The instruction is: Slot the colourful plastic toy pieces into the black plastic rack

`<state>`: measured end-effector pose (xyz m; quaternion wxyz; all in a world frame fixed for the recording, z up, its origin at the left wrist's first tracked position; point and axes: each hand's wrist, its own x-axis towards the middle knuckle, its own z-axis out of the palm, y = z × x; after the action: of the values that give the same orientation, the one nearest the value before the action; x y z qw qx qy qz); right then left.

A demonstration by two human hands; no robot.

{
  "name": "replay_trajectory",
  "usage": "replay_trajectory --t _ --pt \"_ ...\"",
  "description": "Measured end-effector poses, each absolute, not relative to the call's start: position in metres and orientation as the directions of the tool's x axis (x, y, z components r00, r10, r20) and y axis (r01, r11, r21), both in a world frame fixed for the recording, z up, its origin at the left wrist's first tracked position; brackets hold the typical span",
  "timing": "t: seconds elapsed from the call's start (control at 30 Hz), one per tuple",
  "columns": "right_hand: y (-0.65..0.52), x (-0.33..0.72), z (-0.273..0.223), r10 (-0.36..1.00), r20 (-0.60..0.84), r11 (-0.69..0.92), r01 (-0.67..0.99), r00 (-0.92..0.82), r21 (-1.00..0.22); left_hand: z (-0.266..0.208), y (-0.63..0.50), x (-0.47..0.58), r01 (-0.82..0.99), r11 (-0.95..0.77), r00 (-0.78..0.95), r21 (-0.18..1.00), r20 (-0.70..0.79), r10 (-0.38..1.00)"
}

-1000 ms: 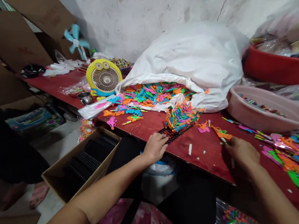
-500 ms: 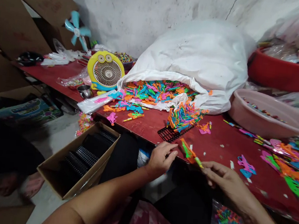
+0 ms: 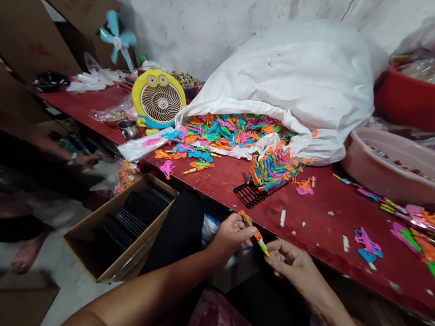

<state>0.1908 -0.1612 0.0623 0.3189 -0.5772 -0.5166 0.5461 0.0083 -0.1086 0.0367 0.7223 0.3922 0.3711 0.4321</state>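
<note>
A small orange and green plastic toy with a yellow-green stick (image 3: 259,236) is held above my lap, in front of the table's edge. My left hand (image 3: 232,234) has its fingers closed on the orange end. The yellow tip is pinched by my right hand (image 3: 289,259). Just beyond lies a black plastic grid (image 3: 246,194) on the red table (image 3: 215,186), with a dense bundle of similar colourful toys (image 3: 275,169) standing on it. A white sack (image 3: 289,82) behind spills loose coloured plastic pieces (image 3: 233,128) from its mouth.
At my left on the floor, a cardboard box (image 3: 105,270) holds black grids. A yellow fan (image 3: 161,101) and metal cup (image 3: 128,129) stand on the table. Right are a pink basin (image 3: 400,178), red tub (image 3: 421,102) and more toys (image 3: 431,250). Another person's hand (image 3: 88,160) shows at left.
My left hand has gone from beside the toy to gripping its orange end. My right hand has moved left and nearer with the toy. Another person's arm has come into view at left.
</note>
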Motion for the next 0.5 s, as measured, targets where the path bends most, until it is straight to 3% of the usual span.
replay_trajectory --t 0.13,0.3,0.5 --pt "-0.161 0.185 0.066 0.979 -0.186 -0.148 0.326 -0.087 -0.934 0.043 -0.108 0.013 -0.35 0.299 0.341 0.888 -0.177 0.923" --pt "-0.156 0.182 0.074 0.994 -0.092 -0.066 0.369 -0.054 -0.927 0.06 -0.104 0.017 -0.474 0.214 0.385 0.854 -0.017 0.923" --pt "-0.144 0.182 0.073 0.963 -0.269 -0.263 0.156 -0.016 -0.952 0.077 -0.086 0.015 -0.434 0.186 0.465 0.882 0.042 0.884"
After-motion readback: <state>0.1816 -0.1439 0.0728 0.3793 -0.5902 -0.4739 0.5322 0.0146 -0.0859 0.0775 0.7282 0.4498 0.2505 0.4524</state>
